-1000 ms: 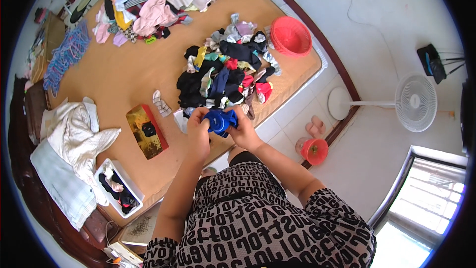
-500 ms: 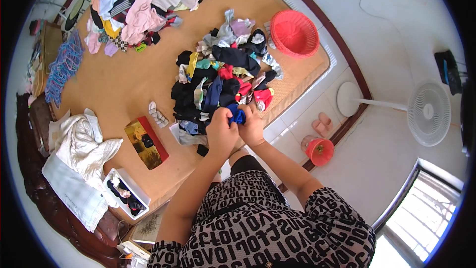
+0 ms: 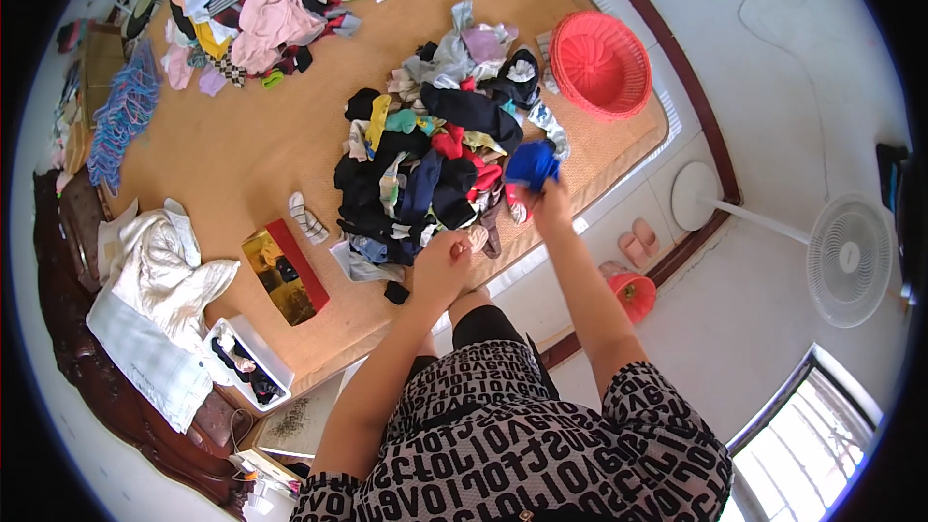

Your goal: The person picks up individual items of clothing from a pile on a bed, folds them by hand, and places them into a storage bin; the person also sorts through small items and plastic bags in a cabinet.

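My right hand (image 3: 551, 210) grips a bright blue cloth garment (image 3: 532, 166), held up over the right edge of a heap of small clothes (image 3: 416, 169). Its exact kind I cannot make out. My left hand (image 3: 443, 266) is at the heap's near edge, fingers loosely curled and a little apart, with nothing seen in it. Beside it lie a pale rolled piece (image 3: 477, 236) and a brown cloth strip (image 3: 494, 232). Black, navy, red, yellow and grey pieces, some looking like socks, make up the heap on the tan mat (image 3: 261, 150).
A red basket (image 3: 601, 66) stands beyond the heap at right. Left of it lie a striped sock pair (image 3: 307, 219), a red-and-gold box (image 3: 284, 273) and a white bin (image 3: 273, 367). More clothes (image 3: 266, 14) lie far left. A fan (image 3: 849, 246) and red bucket (image 3: 633, 298) stand right.
Both hands were together on the blue garment. My left hand has let go and stays near the heap, while my right has carried the garment up and to the right.
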A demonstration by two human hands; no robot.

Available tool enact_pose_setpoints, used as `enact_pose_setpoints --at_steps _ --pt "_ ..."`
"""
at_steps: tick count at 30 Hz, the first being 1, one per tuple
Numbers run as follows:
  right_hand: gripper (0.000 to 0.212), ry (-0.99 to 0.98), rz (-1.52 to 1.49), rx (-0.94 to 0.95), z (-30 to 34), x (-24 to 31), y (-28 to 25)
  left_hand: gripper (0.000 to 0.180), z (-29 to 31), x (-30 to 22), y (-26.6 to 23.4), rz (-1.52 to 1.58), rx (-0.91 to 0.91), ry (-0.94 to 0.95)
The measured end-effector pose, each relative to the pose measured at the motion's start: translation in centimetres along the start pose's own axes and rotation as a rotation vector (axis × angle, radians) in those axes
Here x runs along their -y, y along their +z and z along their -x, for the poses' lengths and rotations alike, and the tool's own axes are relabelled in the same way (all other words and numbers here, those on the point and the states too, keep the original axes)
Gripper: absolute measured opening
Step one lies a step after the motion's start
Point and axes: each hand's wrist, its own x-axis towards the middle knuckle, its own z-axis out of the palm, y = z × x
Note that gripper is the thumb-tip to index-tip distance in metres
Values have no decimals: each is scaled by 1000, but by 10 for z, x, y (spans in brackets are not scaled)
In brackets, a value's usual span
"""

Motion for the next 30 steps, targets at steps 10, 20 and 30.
enact_pose_setpoints --at_steps 10,20,30 --pt "39 -490 339 -247 -157 105 -15 10 2 76 -12 206 112 -350" --pt "35 -475 1963 -344 -184 64 -18 11 1 103 -2 475 184 -526" --pt "28 -606 2039 -7 -90 -8 -52 13 9 118 22 419 228 -519"
